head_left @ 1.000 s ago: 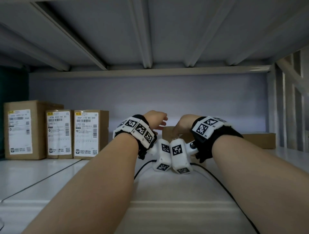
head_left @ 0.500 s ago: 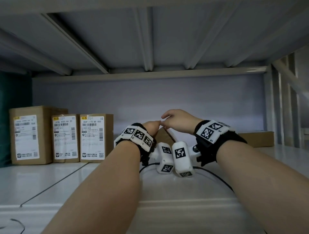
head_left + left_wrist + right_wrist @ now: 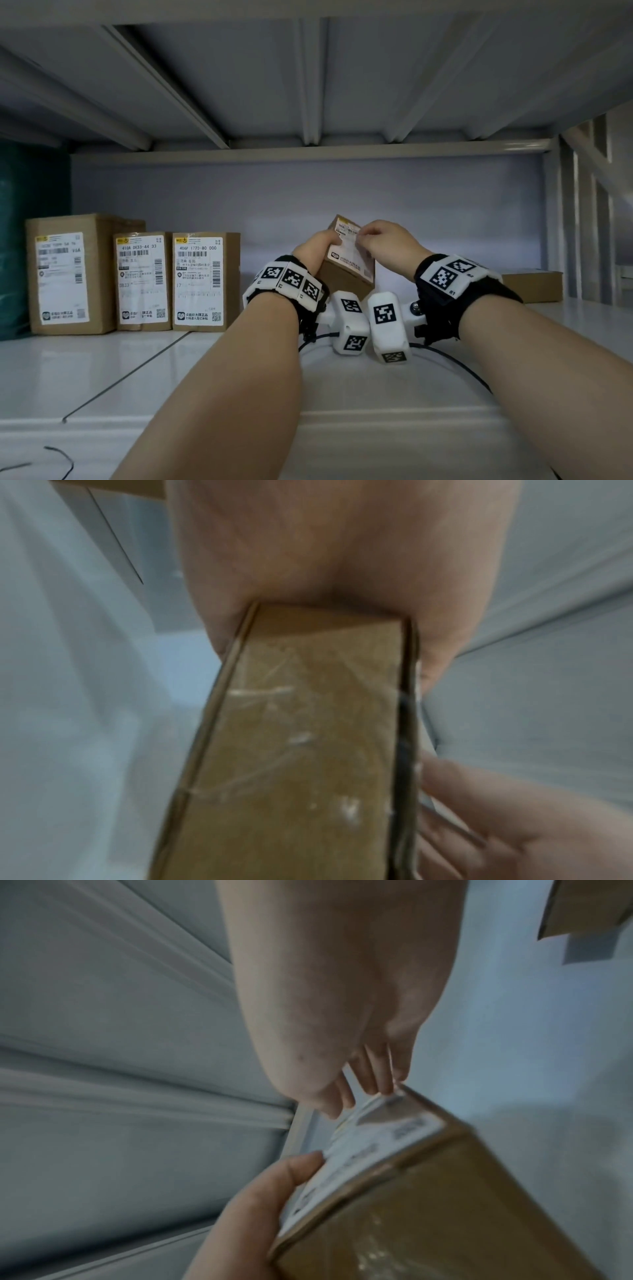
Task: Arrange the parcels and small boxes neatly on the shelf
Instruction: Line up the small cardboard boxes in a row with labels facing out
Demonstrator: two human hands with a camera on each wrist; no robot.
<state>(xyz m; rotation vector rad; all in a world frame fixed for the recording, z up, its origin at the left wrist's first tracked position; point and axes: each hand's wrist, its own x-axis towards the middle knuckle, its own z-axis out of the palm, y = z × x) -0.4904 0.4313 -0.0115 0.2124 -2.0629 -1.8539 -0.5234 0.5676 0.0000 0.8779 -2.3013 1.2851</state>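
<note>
A small brown box (image 3: 347, 274) with a white label is held tilted above the middle of the shelf (image 3: 120, 370). My left hand (image 3: 317, 246) grips its left side, thumb on the label. My right hand (image 3: 378, 236) pinches the box's upper edge with curled fingertips. In the left wrist view the box's taped side (image 3: 294, 750) runs out from my left palm (image 3: 325, 561). In the right wrist view my right fingers (image 3: 371, 1074) touch the labelled top corner of the box (image 3: 428, 1204), and my left thumb (image 3: 270, 1185) lies on the label.
Three labelled brown boxes stand upright in a row at the back left: a larger one (image 3: 68, 274), then two narrower ones (image 3: 144, 281) (image 3: 202, 281). A flat box (image 3: 532, 286) lies at the back right. The upper shelf hangs low overhead.
The small box, low on the shelf behind my hands before, has been taken up and tipped so its label faces me. Both hands rose with it.
</note>
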